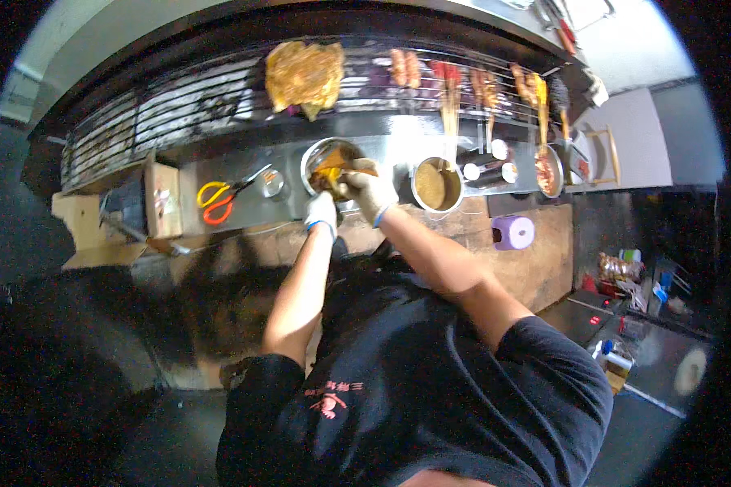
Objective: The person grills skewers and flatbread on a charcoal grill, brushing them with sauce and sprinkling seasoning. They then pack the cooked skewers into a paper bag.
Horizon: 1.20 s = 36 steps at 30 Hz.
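Observation:
In the head view, both my hands wear pale work gloves with blue cuffs and meet at a round metal bowl [307, 159] on the metal ledge before the grill. My left hand [322, 210] is at the bowl's near side, fingers bunched; blur hides whether it grips anything. Over the bowl's near right rim, my right hand [370, 190] has curled fingers beside a yellow-brown item [329, 175], which is too blurred to name. Orange-brown stuff shows inside the bowl. Beyond it, a large browned flat piece of food [305, 76] lies on the grill grate [219, 100].
Scissors with yellow and orange handles [217, 201] and a small round container [272, 183] lie left. A pot of tan liquid [434, 184], lidded shakers [488, 165] and a bowl of reddish food [548, 172] stand right. Sausages [406, 69] and skewers [449, 103] lie over the grill. A purple stool [513, 232] stands below.

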Tool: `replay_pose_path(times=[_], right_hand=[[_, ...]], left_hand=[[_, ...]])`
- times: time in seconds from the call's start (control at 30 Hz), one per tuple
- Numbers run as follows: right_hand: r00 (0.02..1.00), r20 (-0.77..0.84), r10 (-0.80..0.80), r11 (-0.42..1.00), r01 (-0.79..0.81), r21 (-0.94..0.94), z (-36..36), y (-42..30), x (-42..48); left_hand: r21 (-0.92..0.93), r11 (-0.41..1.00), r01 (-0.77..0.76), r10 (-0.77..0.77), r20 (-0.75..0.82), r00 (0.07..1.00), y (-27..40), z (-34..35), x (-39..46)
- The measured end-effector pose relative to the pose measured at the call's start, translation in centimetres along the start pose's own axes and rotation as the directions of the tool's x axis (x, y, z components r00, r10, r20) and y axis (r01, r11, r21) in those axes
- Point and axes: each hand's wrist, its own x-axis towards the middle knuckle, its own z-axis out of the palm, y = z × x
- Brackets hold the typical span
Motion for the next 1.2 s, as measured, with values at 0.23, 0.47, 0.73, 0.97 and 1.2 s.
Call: replay_pose_path(times=[0.23, 0.47, 0.73, 0.97, 1.2], right_hand=[[0.992, -0.064, 0.106, 0.969, -0.089, 0.229, 0.0, -0.1, 1.4], [0.995, -0.019, 0.101, 0.974, -0.095, 0.206, 0.3, -0.6, 0.6], [1.000, 0.002, 0.025, 0.999, -0.025, 0.038, 0.7, -0.6, 0.4], [0.999, -0.013, 0.036, 0.998, -0.035, 0.050, -0.4, -0.2, 1.3], [0.990, -0.017, 0.141, 0.943, -0.129, 0.307, -2.6, -0.6, 1.3]], left_hand=[[-0.286, 0.952, 0.112, -0.089, 0.093, 0.992, 1.4, 0.0, -2.6], [-0.284, 0.948, 0.147, -0.117, 0.119, 0.986, 2.6, 0.0, -3.5], [-0.311, 0.939, 0.150, -0.107, 0.151, 0.983, 0.6, 0.3, -0.2], [-0.326, 0.942, 0.082, -0.034, 0.149, 0.988, -0.1, 0.3, 0.1], [-0.214, 0.976, 0.035, 0.018, 0.239, 0.971, -1.4, -0.7, 2.2]])
